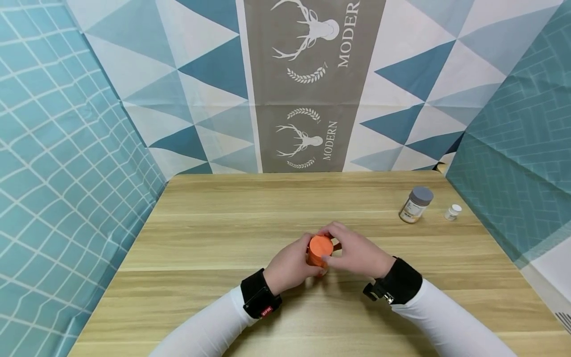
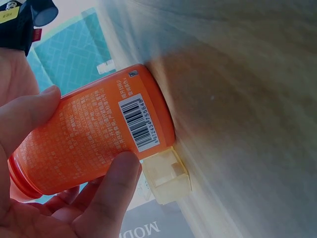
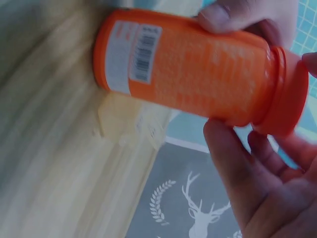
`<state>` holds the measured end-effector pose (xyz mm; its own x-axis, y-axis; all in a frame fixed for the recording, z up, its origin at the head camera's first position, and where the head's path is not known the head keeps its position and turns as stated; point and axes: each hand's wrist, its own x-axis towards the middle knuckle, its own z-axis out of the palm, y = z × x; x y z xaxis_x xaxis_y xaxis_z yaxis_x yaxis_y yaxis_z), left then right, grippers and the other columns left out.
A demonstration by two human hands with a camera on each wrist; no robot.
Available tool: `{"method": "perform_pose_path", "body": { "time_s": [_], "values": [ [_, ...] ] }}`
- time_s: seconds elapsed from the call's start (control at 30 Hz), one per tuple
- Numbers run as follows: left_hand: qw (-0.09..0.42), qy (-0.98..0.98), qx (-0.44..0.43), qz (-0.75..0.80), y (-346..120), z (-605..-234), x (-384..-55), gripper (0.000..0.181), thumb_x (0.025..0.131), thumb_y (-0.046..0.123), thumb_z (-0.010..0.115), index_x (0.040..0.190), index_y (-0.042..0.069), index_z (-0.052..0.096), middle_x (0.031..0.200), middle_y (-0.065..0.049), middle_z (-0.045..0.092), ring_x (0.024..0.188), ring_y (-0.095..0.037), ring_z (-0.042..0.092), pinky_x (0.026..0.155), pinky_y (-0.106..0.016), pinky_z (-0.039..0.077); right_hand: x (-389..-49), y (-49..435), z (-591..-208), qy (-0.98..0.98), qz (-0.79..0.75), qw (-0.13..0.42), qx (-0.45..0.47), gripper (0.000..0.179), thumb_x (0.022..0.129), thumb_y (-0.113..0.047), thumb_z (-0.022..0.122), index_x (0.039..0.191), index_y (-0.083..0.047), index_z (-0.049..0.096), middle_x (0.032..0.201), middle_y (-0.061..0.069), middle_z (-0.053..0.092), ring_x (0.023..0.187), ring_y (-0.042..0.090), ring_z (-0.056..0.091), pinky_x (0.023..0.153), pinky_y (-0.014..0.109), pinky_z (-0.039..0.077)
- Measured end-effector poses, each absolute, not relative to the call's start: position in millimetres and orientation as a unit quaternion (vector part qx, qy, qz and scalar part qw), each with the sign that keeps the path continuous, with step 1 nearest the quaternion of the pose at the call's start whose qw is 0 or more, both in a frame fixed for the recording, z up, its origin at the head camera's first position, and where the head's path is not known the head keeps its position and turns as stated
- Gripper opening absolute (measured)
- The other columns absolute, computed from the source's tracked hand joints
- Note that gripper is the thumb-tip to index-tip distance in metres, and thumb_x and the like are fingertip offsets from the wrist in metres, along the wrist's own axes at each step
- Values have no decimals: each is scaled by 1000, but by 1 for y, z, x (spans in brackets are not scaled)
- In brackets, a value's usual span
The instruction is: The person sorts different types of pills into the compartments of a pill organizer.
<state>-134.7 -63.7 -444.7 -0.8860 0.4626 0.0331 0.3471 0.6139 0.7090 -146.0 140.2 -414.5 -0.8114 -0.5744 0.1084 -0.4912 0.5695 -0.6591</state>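
Observation:
Near the middle of the table, an orange bottle (image 2: pixel 89 134) with printed text and a barcode stands upright, its base at the wood. My left hand (image 1: pixel 291 263) grips the bottle's body, thumb on one side and fingers on the other. At the top, my right hand (image 1: pixel 359 252) has its fingers and thumb curled round the orange lid (image 1: pixel 321 245). That lid sits on the bottle's neck in the right wrist view. Close beside the base is a small pale yellow, see-through box (image 2: pixel 167 177), mostly hidden by the bottle and hands in the head view.
Toward the table's back right stands a jar with a grey lid (image 1: pixel 416 204). A small white bottle (image 1: pixel 453 212) is to the right of it. Patterned cloth hangs (image 1: pixel 308 99) behind the wooden table (image 1: pixel 214 218) and along both sides.

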Motion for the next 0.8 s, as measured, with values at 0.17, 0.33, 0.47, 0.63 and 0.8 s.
{"method": "perform_pose_path", "body": {
  "time_s": [0.17,0.33,0.47,0.63,0.8],
  "values": [
    [75,893,229,381,-63,-445,-135,59,80,26,84,128,14,52,109,7,63,90,-6,58,84,-27,49,-141,132,-422,889,-392,57,-228,36,85,-32,77,108,-18,53,100,-5,56,86,12,58,71,30,52],
    [81,891,225,387,-62,-446,-135,58,80,25,83,128,15,52,106,8,62,88,-7,58,82,-27,49,-136,127,-425,911,-369,33,-181,48,84,-53,73,106,-17,51,95,-1,58,74,13,55,62,28,48],
    [82,890,225,389,-62,-446,-135,60,80,25,84,129,15,51,109,8,63,93,-6,59,86,-29,50,-135,134,-422,909,-348,28,-228,56,91,-48,67,135,-17,49,129,1,57,101,13,60,81,34,52],
    [79,886,227,397,-64,-447,-135,63,81,27,83,132,15,50,112,7,62,98,-7,60,90,-30,49,-138,142,-413,869,-335,14,-364,61,92,-16,63,150,-19,43,151,-2,44,135,18,46,108,42,39],
    [90,880,222,410,-64,-447,-135,65,81,27,83,135,15,48,115,7,62,101,-7,61,89,-30,49,-141,143,-409,862,-311,18,-399,56,93,-13,64,147,-19,50,146,-1,51,134,18,46,108,41,39]
  ]
}}
